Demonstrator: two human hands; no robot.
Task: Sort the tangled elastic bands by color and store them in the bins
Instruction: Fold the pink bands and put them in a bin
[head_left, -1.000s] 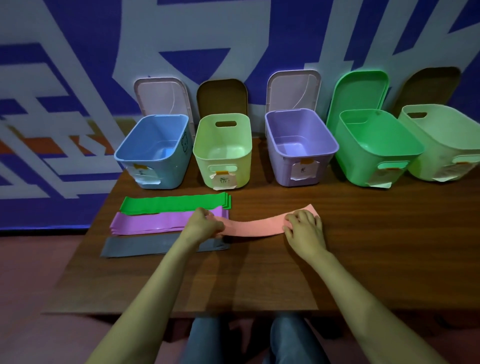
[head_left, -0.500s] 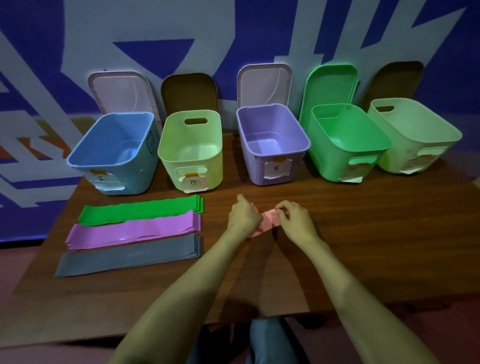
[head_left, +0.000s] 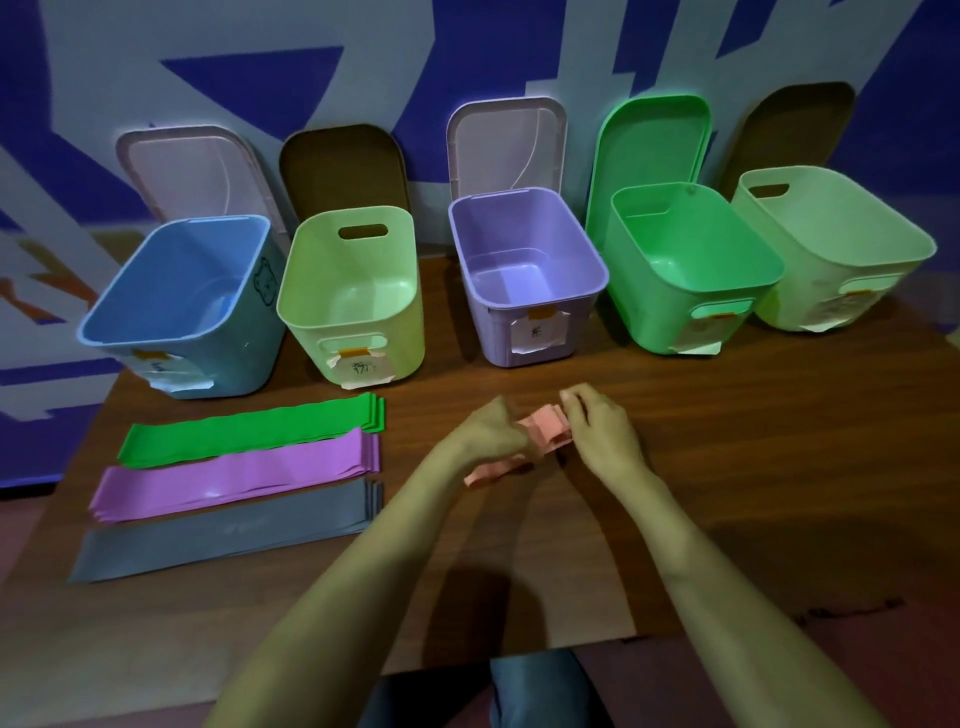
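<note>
Pink elastic band (head_left: 549, 430): folded into a short bundle and held just above the table (head_left: 701, 467), forward of the centre, between both hands. The left hand (head_left: 491, 432) grips the bundle's left side with curled fingers. The right hand (head_left: 605, 434) pinches its right side, fingertips curled over the top edge. One loose end of the band trails down to the tabletop below the left wrist.

To the left of the hands, well apart from them, three flat stacks lie side by side on the table:
- green bands (head_left: 249, 434), farthest from the person;
- purple bands (head_left: 234, 475), in the middle;
- grey bands (head_left: 223, 530), nearest.

Adjacent stacks touch or overlap along their long edges.

Along the far edge stand five open bins, left to right: blue bin (head_left: 234, 358), yellow-green bin (head_left: 408, 343), purple bin (head_left: 488, 338), green bin (head_left: 654, 322), pale green bin (head_left: 800, 306). No bands are visible inside any of them. Each carries a paper label on its front. A lid (head_left: 506, 150) leans against the wall behind each bin.
</note>
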